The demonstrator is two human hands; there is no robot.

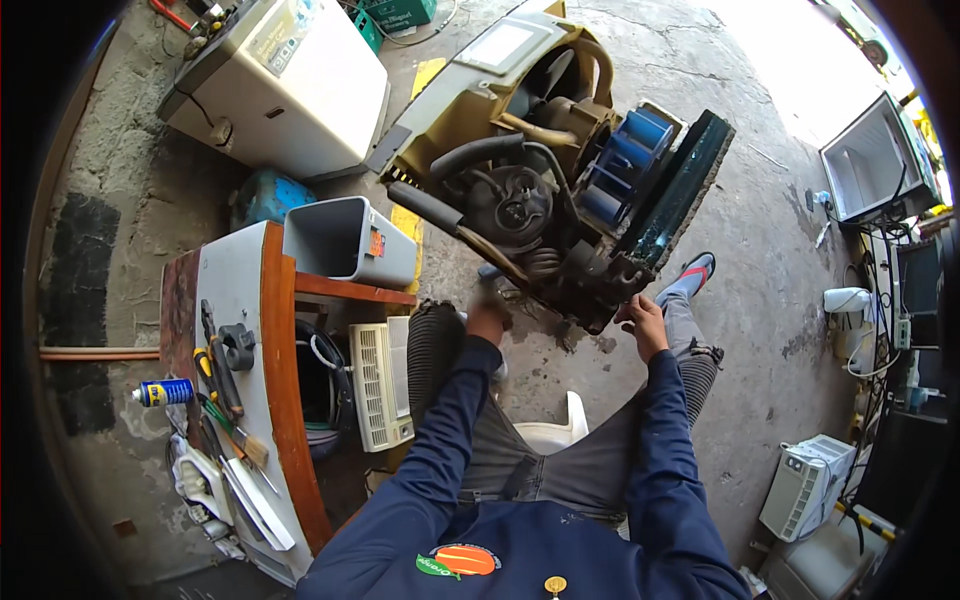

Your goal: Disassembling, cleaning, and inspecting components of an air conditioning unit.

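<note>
An opened air conditioner [560, 258] is tilted in front of me, its inner parts bare and dirty. It has a dark round compressor [515, 205], a blue fan wheel [632, 150], copper pipes and a dark finned coil [682, 188]. At the near right corner of this unit is my right hand [645, 322], its thumb and fingers pinched together against the edge; what lies between them is too small to make out. My left hand [487, 318] is smeared by motion below the near left side of the unit, so its fingers cannot be read.
On my left, a bench [262, 330] bears pliers, a brush [250, 447] and a blue spray can [163, 392]. A grey bin [385, 250] stands behind it, near a white appliance [310, 90]. Another air conditioner [808, 485] sits at right. Below me is a white stool [560, 430].
</note>
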